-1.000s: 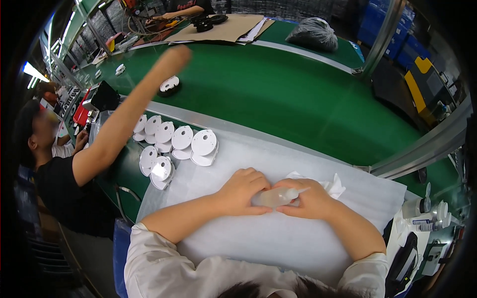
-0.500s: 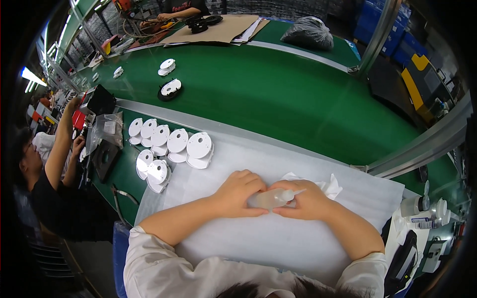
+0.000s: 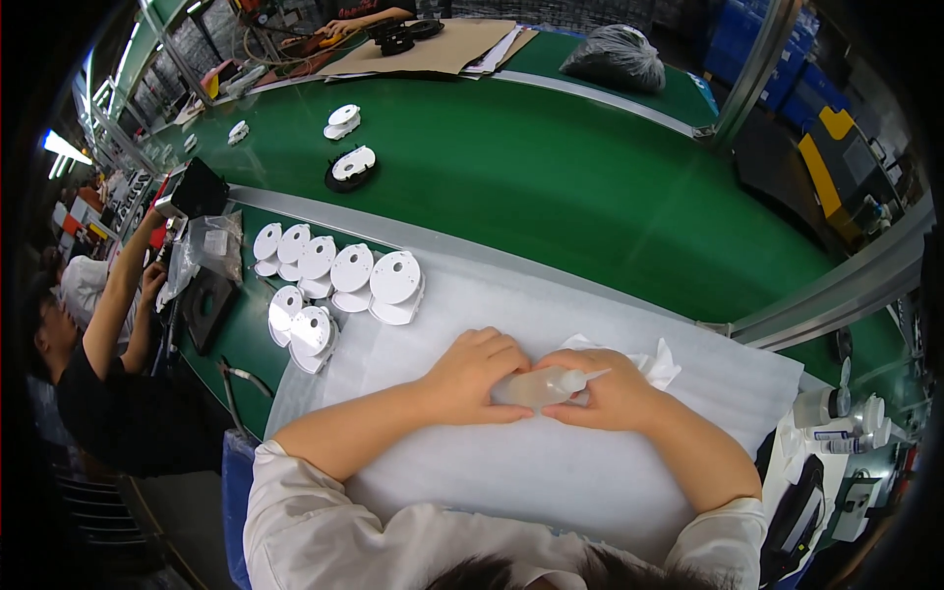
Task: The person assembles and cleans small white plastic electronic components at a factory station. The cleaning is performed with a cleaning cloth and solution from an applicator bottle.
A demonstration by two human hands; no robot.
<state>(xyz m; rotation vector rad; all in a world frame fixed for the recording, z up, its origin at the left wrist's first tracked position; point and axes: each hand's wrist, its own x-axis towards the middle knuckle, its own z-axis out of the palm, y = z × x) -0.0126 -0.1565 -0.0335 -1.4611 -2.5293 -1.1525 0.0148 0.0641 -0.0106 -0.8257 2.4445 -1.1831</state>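
A translucent squeeze bottle (image 3: pixel 536 389) with a thin pointed nozzle lies tilted between my hands, its tip towards the right. My left hand (image 3: pixel 472 379) is closed round the bottle's base end, thumb along the near side. Curled about its nozzle end is my right hand (image 3: pixel 619 395), thumb and fingers against the bottle; part of that grip is hidden. Just behind the right hand, a crumpled white tissue (image 3: pixel 657 366) rests on the white foam sheet (image 3: pixel 442 467). Several white round parts (image 3: pixel 396 278) with a hole stand in rows to the left.
Beyond the sheet runs a green conveyor belt (image 3: pixel 551 187) carrying white parts, one in a black holder (image 3: pixel 351 168). Pliers (image 3: pixel 246 376) and a plastic bag (image 3: pixel 211 251) lie at left, near a co-worker in black (image 3: pixel 128 403). Small bottles (image 3: pixel 854 421) stand at right.
The white parts on the belt have shifted to the right. My hands still hold the bottle in almost the same place. The co-worker's raised arm has moved slightly.
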